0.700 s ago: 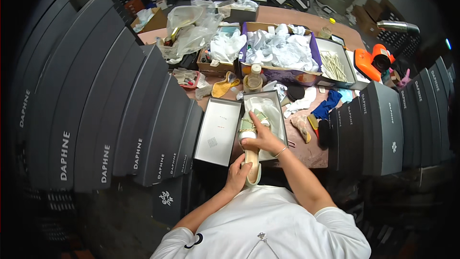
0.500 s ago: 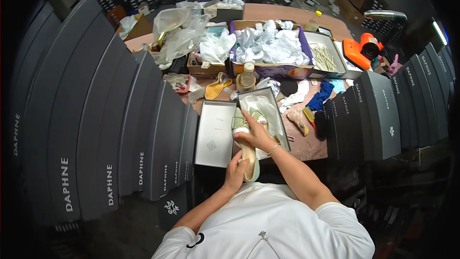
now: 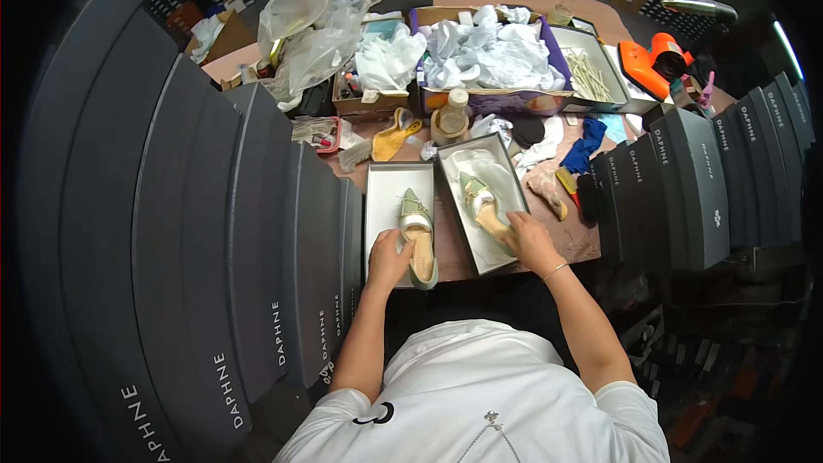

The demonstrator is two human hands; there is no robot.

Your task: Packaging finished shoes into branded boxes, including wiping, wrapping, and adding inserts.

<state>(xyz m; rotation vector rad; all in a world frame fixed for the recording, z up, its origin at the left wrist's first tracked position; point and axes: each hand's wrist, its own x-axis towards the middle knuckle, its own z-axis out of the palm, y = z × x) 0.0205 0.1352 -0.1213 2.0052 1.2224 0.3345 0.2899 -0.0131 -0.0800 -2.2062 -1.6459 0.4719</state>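
Observation:
A green pointed slip-on shoe (image 3: 423, 257) with a gold chain and white stuffing is over the white-lined shoebox lid (image 3: 381, 208). My left hand (image 3: 387, 261) grips its side with thumb and fingers. The matching shoe (image 3: 490, 217) is in the grey shoebox (image 3: 465, 244) to the right, toe pointing away, on white tissue paper (image 3: 468, 163). My right hand (image 3: 533, 244) is closed at that shoe's heel end, fingers reaching over the box's near right edge. Whether the left shoe rests on the lid I cannot tell.
Tall stacks of dark shoeboxes (image 3: 199, 206) rise at left and right (image 3: 686, 180). Behind are a purple carton (image 3: 417, 26) of crumpled paper, a glass jar (image 3: 449, 124), a yellow cloth (image 3: 392, 139), a blue cloth (image 3: 585, 154), a brush (image 3: 567, 181) and an orange hair dryer (image 3: 669, 56).
Both hands were on one shoe over the box and lid. The left hand now has a shoe over the lid, and the right has moved to the shoe in the box. The box now sits angled apart.

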